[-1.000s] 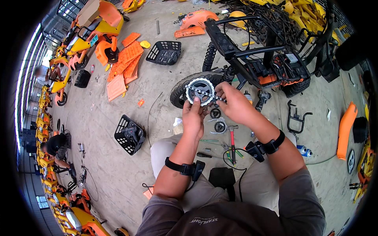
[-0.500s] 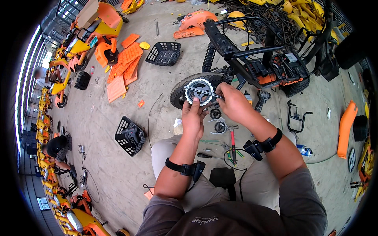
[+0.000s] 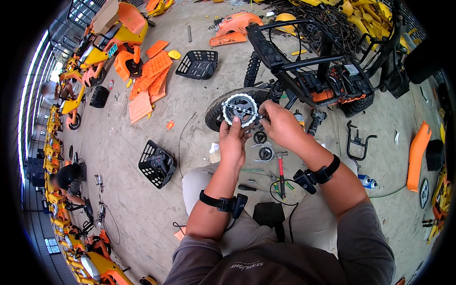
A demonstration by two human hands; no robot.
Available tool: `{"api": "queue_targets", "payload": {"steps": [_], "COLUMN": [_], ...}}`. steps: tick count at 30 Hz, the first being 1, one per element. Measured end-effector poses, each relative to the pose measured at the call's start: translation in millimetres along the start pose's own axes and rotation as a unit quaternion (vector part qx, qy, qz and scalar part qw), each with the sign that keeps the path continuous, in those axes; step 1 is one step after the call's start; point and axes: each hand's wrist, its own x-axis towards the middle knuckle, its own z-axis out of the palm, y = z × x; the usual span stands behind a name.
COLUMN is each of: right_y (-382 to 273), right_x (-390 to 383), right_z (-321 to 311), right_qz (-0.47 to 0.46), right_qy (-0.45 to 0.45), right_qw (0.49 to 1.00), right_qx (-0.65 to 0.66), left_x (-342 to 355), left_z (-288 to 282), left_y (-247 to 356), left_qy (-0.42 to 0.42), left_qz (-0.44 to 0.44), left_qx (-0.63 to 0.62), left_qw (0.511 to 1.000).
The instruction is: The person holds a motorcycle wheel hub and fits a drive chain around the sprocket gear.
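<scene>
My left hand (image 3: 232, 145) is closed on the lower edge of a round sprocket (image 3: 241, 100), which has a pale toothed rim and a dark spoked centre. A short length of chain (image 3: 244, 110) crosses the sprocket's face at a slant. At its right end, my right hand (image 3: 279, 122) pinches the chain between thumb and fingers. Behind the sprocket is the black tyre (image 3: 213, 113) of a stripped scooter frame (image 3: 273, 56). Below my hands on the floor lie a small dark sprocket (image 3: 260, 137) and another sprocket (image 3: 265, 153) with chain around it.
A red-handled hammer (image 3: 280, 171), a screwdriver (image 3: 247, 188) and a power drill (image 3: 317, 118) lie nearby. To the left stands a black basket (image 3: 151, 172) holding another drill. Farther off are a second basket (image 3: 197, 65), orange panels (image 3: 151, 78), two people and rows of yellow scooters.
The chain and my right fingertips have shifted very slightly against the sprocket. My left hand keeps its hold in nearly the same place.
</scene>
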Motion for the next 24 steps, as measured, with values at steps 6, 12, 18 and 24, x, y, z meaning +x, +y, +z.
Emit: {"api": "queue_targets", "payload": {"steps": [6, 12, 18, 24], "right_y": [0.5, 4.2, 8.2, 10.4], "right_x": [4.2, 7.1, 10.9, 12.6], "right_z": [-0.3, -0.1, 1.5, 3.5], "right_qz": [0.003, -0.007, 0.003, 0.008], "right_qy": [0.011, 0.016, 0.018, 0.022], "right_qw": [1.000, 1.000, 1.000, 1.000], "right_qx": [-0.002, -0.014, -0.020, -0.019], "left_x": [2.4, 6.2, 9.9, 11.7], "left_z": [2.3, 3.9, 5.5, 5.9], "left_y": [1.0, 1.2, 1.7, 3.2], "left_qy": [0.001, -0.002, 0.005, 0.001], "left_qz": [0.002, -0.003, 0.000, 0.000], "left_qx": [0.005, 0.013, 0.008, 0.008], "left_qw": [1.000, 1.000, 1.000, 1.000]}}
